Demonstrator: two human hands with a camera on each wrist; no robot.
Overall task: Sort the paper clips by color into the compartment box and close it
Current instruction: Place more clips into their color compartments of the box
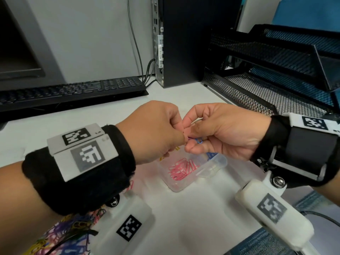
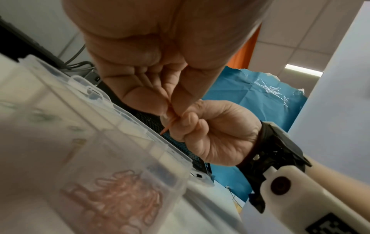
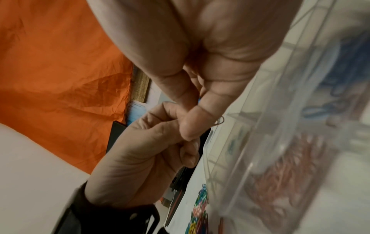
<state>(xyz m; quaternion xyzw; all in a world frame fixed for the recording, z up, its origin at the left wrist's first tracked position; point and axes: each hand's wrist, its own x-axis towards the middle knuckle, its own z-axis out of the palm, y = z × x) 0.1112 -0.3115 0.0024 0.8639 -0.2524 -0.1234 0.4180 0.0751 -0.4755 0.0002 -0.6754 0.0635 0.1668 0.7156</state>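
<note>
Both hands meet fingertip to fingertip just above the clear compartment box [image 1: 175, 187]. My left hand [image 1: 181, 138] pinches a pinkish paper clip [image 2: 168, 125] between thumb and forefinger. My right hand [image 1: 190, 142] pinches a blue paper clip [image 1: 199, 140] that touches the pinkish one. Under the hands, one compartment holds pink clips [image 1: 182, 169] and another holds blue clips [image 1: 211, 155]. The box lid stands open. A heap of mixed coloured clips [image 1: 70, 230] lies near the front left, partly hidden by my left wrist.
A black keyboard [image 1: 73, 91] and a monitor stand at the back left, a computer tower [image 1: 184, 41] behind the hands. A black mesh paper tray [image 1: 276, 74] fills the back right. White desk [image 1: 198, 218] shows in front of the box.
</note>
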